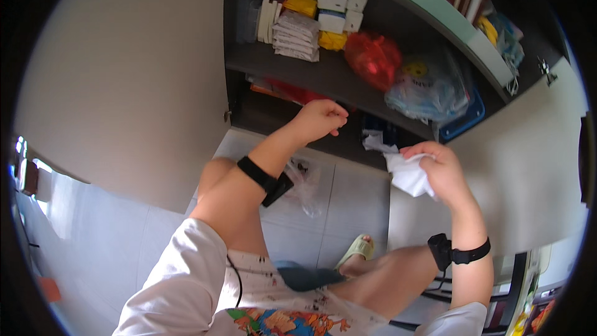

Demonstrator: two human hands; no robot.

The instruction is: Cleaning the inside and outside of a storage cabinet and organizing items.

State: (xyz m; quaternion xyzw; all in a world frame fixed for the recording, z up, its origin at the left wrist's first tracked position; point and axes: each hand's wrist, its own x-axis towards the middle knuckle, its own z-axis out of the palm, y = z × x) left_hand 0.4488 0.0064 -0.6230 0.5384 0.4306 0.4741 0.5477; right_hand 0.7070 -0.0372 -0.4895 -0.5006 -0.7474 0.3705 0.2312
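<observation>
My right hand (438, 168) holds a crumpled white tissue or thin cloth (410, 175) in front of the lower right part of an opened dark cabinet. A loose end of it trails left, over the lower compartment. My left hand (325, 119) is raised before the edge of the middle shelf (298, 72), fingers curled; whether anything small is between them cannot be told. Behind it lies a red item (291, 91) in the lower compartment. On the shelf above are stacked white boxes (332, 2), a pile of flat wrapped packets (296, 37), yellow packets (301, 4) and a red plastic bag (374, 59).
Cabinet doors stand open at left (140, 79) and right (508, 168). A filled clear plastic bag (431, 88) and a blue tray (466, 119) occupy the shelf's right end. Another clear bag (305, 186) lies on the tiled floor, near my green slipper (357, 249).
</observation>
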